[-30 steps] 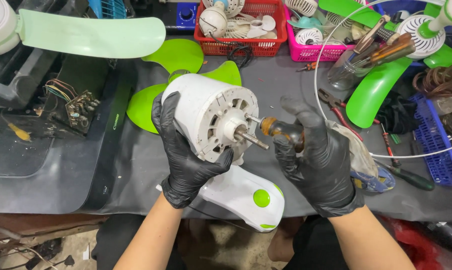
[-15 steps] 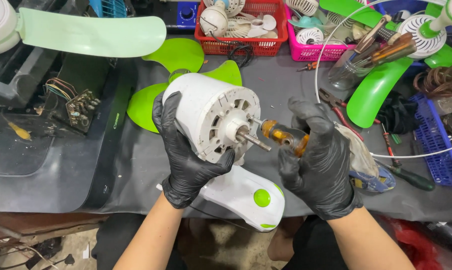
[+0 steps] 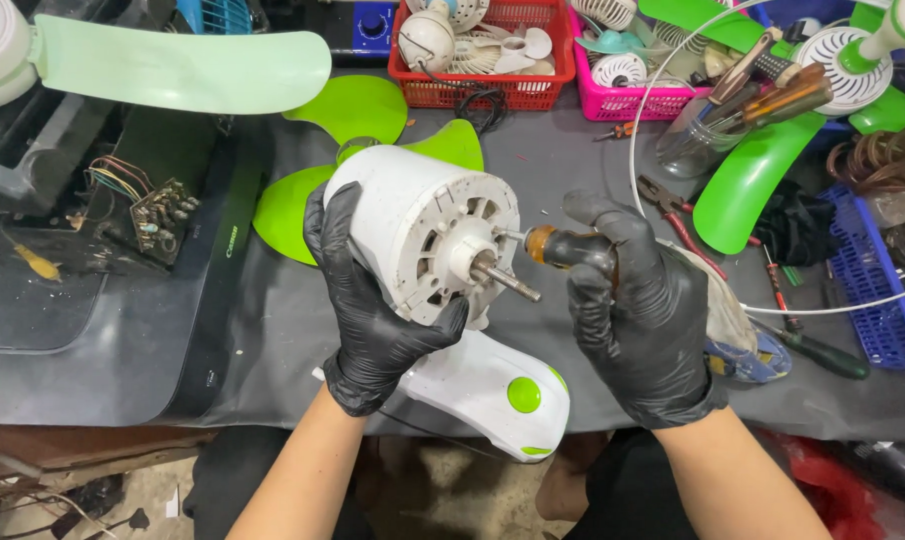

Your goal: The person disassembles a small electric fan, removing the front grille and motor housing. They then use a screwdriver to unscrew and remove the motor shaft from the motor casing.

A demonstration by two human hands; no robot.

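Motor (image 3: 423, 235) is up off the table, mid scene, gripped by the left hand (image 3: 368, 300). Right hand (image 3: 643, 310) holds a screwdriver (image 3: 558, 245); its tip has moved in & now touches the motor's face.

Matt black rubbery gloves, faintly creased, cover the left hand (image 3: 373, 300) and the right hand (image 3: 643, 320). The round white plastic fan motor housing (image 3: 423, 225) looks smooth and slightly scuffed, its bare steel shaft (image 3: 508, 280) dull grey. The screwdriver with a translucent amber plastic handle (image 3: 563, 245) shows a worn sheen. Below sits a glossy white plastic fan base with a green button (image 3: 493, 390) — all on a matt dark grey bench mat (image 3: 273, 330). Bright green plastic fan blades (image 3: 373, 110) gleam smoothly — beside a red plastic mesh basket (image 3: 493, 90).
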